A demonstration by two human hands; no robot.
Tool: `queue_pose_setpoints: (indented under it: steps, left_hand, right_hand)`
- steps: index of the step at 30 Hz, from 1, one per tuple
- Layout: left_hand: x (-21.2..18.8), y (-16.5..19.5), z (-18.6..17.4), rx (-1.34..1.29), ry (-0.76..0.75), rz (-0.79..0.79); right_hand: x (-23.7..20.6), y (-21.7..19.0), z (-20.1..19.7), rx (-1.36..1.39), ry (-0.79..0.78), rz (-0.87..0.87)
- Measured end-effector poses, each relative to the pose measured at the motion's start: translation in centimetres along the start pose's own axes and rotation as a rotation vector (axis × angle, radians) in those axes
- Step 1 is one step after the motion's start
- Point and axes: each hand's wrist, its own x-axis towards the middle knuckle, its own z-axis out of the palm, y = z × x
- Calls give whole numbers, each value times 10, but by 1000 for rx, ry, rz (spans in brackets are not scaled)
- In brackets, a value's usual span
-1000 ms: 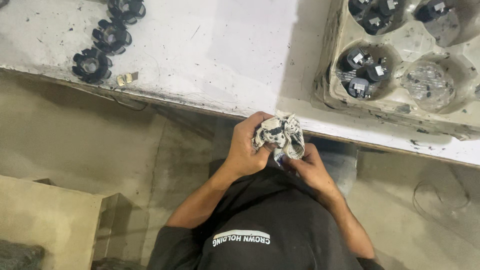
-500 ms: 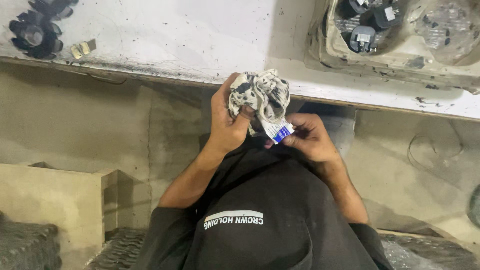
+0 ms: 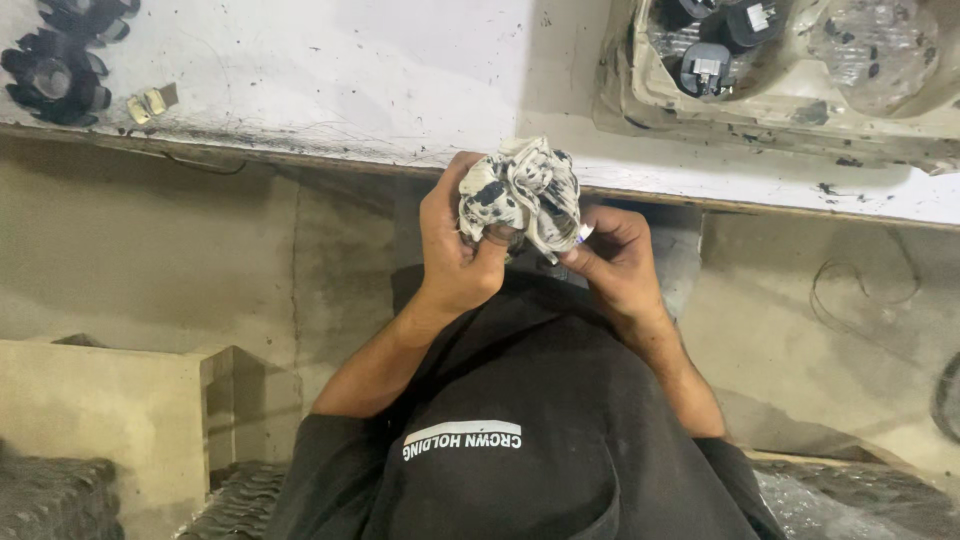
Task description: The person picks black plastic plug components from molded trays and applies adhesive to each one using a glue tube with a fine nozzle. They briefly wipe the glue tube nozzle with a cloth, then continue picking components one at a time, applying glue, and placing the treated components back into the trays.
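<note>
White worn surface (image 3: 330,70), black-stained; near edge above the lap. Rag (image 3: 520,190), spotted, bunched, held off that edge. Left hand (image 3: 455,245) closed round rag; right hand (image 3: 615,255) pinching its lower fold. Risk: small part inside, barely visible, could slip to the floor.

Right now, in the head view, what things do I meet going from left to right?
Black toothed parts → small brass clip → left hand → stained rag → right hand → moulded tray.
</note>
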Motion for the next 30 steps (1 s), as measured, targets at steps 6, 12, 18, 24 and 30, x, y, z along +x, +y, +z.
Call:
queue_pose_setpoints:
  steps: [6,12,18,24,30]
  left_hand:
    - [4,0,0,-1,22,24]
    - [7,2,-2,31,60,40]
    - [8,12,4,111,89,121]
    - [11,20,5,151,115,179]
    - [15,25,3,211,160,216]
  right_hand:
    - [5,2,2,64,42,7]
    - [15,5,16,437,-6,85]
    - [20,10,14,392,67,58]
    - [21,12,21,327,122,-54]
    - [22,-3,38,303,145,62]
